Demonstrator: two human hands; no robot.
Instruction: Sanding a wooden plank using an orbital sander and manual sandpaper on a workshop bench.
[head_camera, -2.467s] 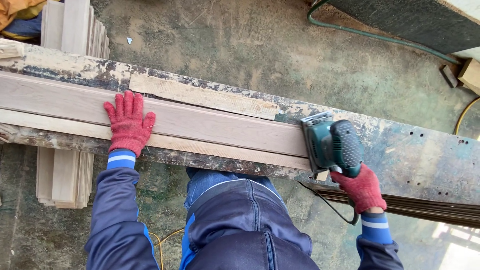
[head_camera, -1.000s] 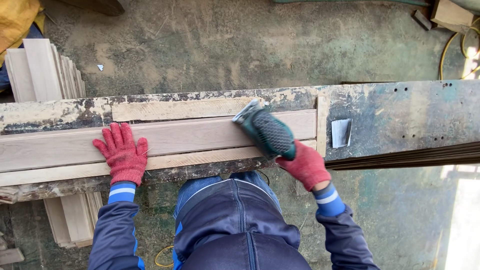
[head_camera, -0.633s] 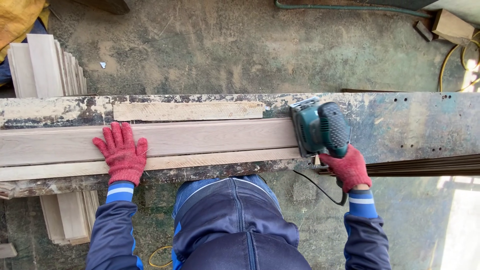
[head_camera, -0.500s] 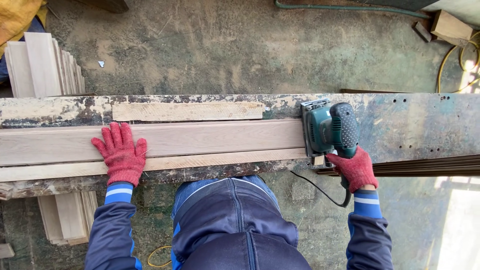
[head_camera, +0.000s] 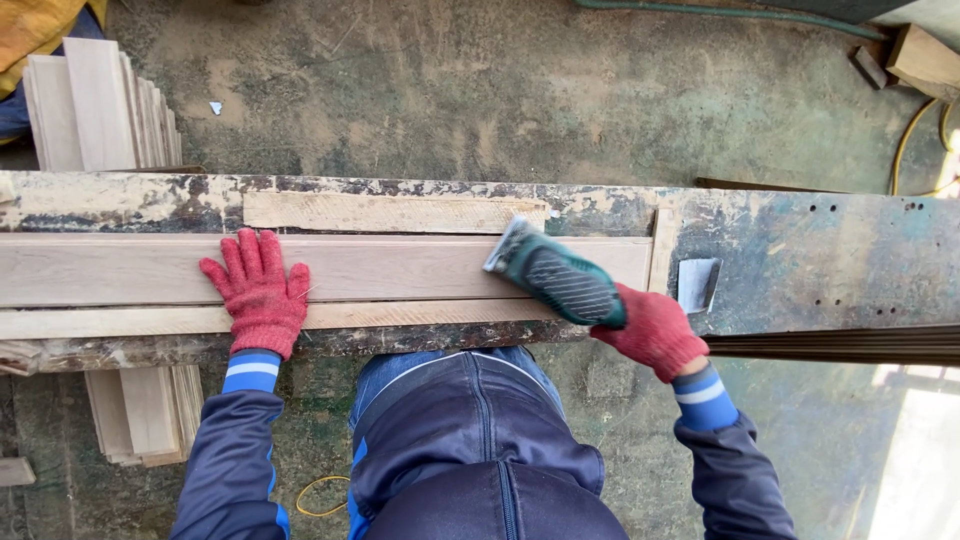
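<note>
Left hand, red knit glove, lies flat with fingers spread on the long pale plank, left of frame centre; palm down, not wrapped around anything. Right hand, same red glove, grip closed around the rear of the green sander. Sander sits on the plank just right of centre, tilted, its pad corner pointing toward the upper left. Plank runs left to right across the worn, paint-flaked tabletop, bounded by a thin strip along its far edge, another strip along the near edge, and a short stop block at its right end. Folded sandpaper sheet lies on the tabletop just right of the stop block. Stack of cut boards on the floor, upper left. Yellow cable at upper right.
</note>
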